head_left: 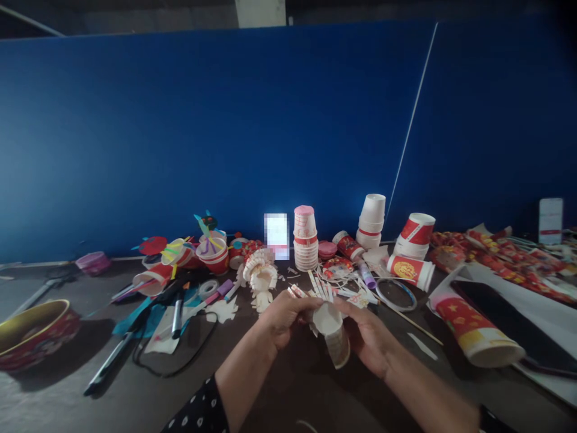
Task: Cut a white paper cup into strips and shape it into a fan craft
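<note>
Between my two hands is a paper cup (328,319) cut into strips, its pale inside facing me. Narrow strips fan out from its far side, and one wider piece hangs down toward me. My left hand (286,313) grips the cup's left side, with the fingers closed near the strips. On the right side my right hand (363,328) holds it, thumb at the upper edge; some of its fingers are hidden behind the cup. Just beyond my left hand stands a white curled-paper figure (260,273).
Cup stacks (306,240) line the blue partition (270,120). At left lie a hot glue gun (135,325), a marker (177,319) and a red-gold bowl (36,334). At right are a red paper cup (478,331), a dark phone (518,319) and a tape ring (396,294). Paper scraps lie around.
</note>
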The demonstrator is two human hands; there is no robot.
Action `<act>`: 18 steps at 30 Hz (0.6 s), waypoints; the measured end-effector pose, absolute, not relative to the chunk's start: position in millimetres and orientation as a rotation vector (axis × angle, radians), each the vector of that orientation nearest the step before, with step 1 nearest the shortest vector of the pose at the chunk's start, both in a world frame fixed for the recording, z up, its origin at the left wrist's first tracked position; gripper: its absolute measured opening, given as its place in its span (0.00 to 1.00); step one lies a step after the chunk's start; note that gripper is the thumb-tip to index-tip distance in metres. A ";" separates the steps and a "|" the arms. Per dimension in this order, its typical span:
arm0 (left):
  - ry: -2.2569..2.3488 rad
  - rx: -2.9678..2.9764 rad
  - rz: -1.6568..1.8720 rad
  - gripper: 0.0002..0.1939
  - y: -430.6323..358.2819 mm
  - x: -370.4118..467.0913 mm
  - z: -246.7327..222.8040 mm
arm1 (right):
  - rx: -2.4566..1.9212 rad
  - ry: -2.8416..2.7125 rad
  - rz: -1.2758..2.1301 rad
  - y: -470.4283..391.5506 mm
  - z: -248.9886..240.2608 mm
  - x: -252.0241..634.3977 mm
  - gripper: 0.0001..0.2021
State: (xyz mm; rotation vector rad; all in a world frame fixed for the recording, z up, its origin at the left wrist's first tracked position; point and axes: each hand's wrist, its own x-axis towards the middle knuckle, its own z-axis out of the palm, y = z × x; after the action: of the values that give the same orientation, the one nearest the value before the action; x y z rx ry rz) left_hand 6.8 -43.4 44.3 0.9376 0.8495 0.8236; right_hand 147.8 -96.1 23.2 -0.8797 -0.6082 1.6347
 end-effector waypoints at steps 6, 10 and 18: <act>0.888 0.917 0.813 0.11 -45.9 9.3 43.6 | -0.881 -0.596 1.670 -95.1 23.9 147.0 0.10; 0.926 0.874 0.793 0.11 -46.0 10.9 39.4 | -0.850 -0.589 1.694 -94.8 22.6 147.3 0.08; 0.925 0.922 0.796 0.10 -45.4 10.7 36.2 | -0.846 -0.567 1.749 -93.8 23.7 148.0 0.10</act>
State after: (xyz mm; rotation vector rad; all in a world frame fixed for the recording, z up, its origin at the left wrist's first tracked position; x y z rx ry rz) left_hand 10.7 -45.4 36.2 0.9220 0.9254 0.7959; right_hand 148.0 -93.8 23.7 -0.8463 -0.5668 1.7494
